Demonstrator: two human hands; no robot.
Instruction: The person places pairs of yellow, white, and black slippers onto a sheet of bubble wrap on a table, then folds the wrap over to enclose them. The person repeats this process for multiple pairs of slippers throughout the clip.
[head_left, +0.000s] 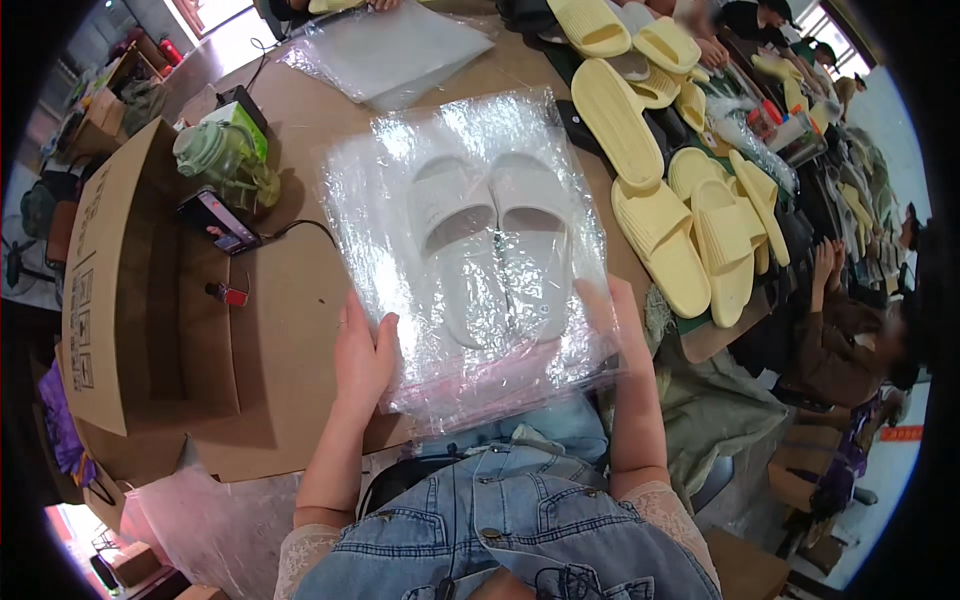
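A pair of pale grey slide slippers [540,260] lies side by side, toes away from me, in or under clear shiny plastic. The clear plastic bag [385,230] rests with further plastic sheets on the table's near edge, right before me. My left hand [362,365] is closed at the bag's left edge, thumb on top and some fingers hidden by the plastic. My right hand [615,310] grips the right edge. Its fingers are slightly blurred and partly covered by glare.
An open cardboard box [130,290] stands at left. Near it are a green-lidded jug [225,160], a propped phone [220,222] and a small red item [233,295]. Yellow slippers [660,245] pile up at right. More plastic bags [385,50] lie at the far side. Co-workers sit at right.
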